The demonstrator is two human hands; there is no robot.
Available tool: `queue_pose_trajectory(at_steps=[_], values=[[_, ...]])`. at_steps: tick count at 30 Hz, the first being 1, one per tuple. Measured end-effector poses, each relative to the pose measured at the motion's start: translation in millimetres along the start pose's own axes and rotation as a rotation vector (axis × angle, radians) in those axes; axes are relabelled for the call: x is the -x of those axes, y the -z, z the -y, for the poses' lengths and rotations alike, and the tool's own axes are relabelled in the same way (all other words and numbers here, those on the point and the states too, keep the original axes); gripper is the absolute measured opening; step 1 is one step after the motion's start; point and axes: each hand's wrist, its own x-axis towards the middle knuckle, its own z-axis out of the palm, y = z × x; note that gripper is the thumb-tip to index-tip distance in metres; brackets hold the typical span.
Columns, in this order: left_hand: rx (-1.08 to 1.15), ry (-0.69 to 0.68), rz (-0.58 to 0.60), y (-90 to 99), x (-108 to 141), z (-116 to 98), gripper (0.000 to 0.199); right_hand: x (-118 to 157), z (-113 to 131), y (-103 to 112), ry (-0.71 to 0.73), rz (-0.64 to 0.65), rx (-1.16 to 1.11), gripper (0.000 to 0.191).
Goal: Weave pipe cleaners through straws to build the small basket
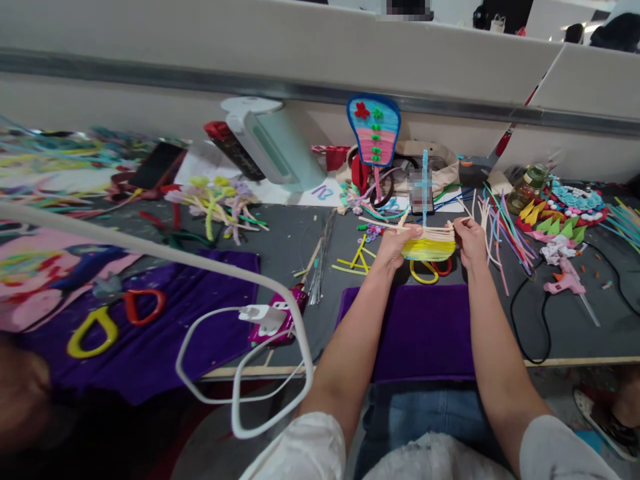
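Observation:
Between my hands is a pipe-cleaner panel [429,249] with yellow rows below and cream rows on top. A light blue stem [425,190] rises from it. My left hand [401,241] pinches its left edge, where cream pipe-cleaner ends stick out past the thumb. At the right edge, the fingers of my right hand [470,239] are closed on the ends of the cream rows. Partly hidden beneath the panel lie scissors with a yellow handle [423,273] and a red one. A purple cloth [420,333] covers the table edge below my forearms.
A paddle-shaped blue and pink piece [375,130] stands behind, near a pale green kettle [285,147]. On the right are loose pipe cleaners [505,230] and a pink glue gun [567,280] with a black cord. A white cable [200,250] loops across the left over a power strip [280,320].

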Motion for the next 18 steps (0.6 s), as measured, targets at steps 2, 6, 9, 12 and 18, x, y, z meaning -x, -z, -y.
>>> queue_pose_trajectory(at_steps=[2, 6, 9, 12, 18], values=[[0.013, -0.007, -0.024, -0.2, -1, 1, 0.035, 0, 1, 0, -0.017, 0.011, -0.010, 0.034], [-0.006, -0.019, -0.056, -1.3, -1, 2, 0.038, 0, 1, 1, -0.042, 0.048, -0.011, 0.032], [-0.012, -0.032, -0.079, -2.3, -1, 3, 0.039, -1, 2, 4, -0.051, 0.091, -0.001, 0.032], [-0.003, -0.036, -0.087, -2.5, -2, 2, 0.039, 1, 6, 5, -0.053, 0.137, 0.014, 0.035], [0.002, -0.038, -0.091, -2.4, -2, 1, 0.038, 5, 10, 4, 0.066, 0.199, 0.063, 0.032]])
